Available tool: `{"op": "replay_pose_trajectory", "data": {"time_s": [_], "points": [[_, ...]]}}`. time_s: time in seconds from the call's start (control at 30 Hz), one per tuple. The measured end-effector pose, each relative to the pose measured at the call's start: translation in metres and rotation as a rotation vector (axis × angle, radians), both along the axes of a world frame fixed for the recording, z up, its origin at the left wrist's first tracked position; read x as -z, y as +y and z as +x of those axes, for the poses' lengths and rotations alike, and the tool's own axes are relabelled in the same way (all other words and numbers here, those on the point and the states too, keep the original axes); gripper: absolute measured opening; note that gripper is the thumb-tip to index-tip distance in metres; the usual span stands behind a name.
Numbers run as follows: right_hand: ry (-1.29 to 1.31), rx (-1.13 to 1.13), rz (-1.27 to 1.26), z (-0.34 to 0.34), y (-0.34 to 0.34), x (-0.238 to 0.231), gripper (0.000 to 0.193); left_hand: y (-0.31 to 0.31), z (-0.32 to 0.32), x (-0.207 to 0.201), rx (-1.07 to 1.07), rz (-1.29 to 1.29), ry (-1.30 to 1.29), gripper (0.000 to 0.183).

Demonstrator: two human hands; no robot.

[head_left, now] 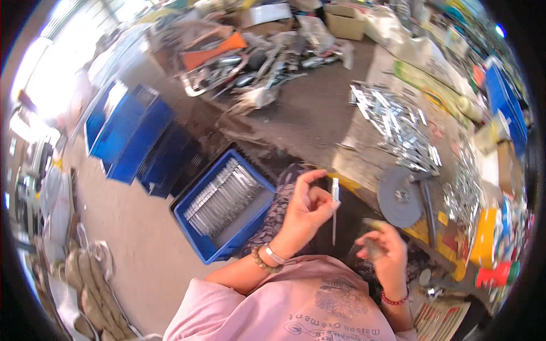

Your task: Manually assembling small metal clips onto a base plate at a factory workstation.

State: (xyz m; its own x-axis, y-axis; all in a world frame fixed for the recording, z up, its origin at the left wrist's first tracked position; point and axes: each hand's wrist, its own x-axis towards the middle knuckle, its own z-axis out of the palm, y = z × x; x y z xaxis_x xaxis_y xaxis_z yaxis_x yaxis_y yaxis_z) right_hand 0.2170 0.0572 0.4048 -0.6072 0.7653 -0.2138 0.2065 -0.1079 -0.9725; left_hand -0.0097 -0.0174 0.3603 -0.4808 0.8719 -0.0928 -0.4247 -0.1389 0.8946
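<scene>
My left hand (307,209) is closed in a pinch on a slim metal rod (334,215), which stands nearly upright. The rod has a thicker silvery upper part and a thin lower shaft. My right hand (388,256) is raised to the right of the rod, apart from it, with fingers bent and spread. Motion blurs it; a yellowish patch shows at one fingertip and a grey one near the thumb. Left of my lap, a blue bin (196,248) holds a packed row of similar silvery rods (222,196).
Loose shiny metal parts (392,122) lie heaped on the bench at right. Nearer are a grey disc (400,196) and a hammer (427,207). Stacked blue bins (133,133) stand at left. Mixed metal scrap (261,62) and a cardboard box (344,23) are at the back.
</scene>
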Motion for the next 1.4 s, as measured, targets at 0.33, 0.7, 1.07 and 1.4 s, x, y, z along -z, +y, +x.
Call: {"op": "replay_pose_trajectory", "data": {"time_s": [0.33,0.7,1.07,1.4], "points": [[0.252,0.255,0.140,0.020,0.046,0.032,0.042,-0.166,-0.163,0.121,-0.625,-0.677,0.360,0.058],[0.169,0.293,0.131,0.016,0.042,0.028,0.043,-0.130,-0.226,0.195,-0.632,-0.707,0.350,0.053],[0.186,0.277,0.085,0.017,0.038,0.019,0.033,-0.092,-0.287,0.240,-0.579,-0.877,0.822,0.052],[0.202,0.152,-0.010,0.014,0.039,0.011,0.026,-0.030,-0.262,0.110,-0.930,-0.227,1.020,0.031]]}}
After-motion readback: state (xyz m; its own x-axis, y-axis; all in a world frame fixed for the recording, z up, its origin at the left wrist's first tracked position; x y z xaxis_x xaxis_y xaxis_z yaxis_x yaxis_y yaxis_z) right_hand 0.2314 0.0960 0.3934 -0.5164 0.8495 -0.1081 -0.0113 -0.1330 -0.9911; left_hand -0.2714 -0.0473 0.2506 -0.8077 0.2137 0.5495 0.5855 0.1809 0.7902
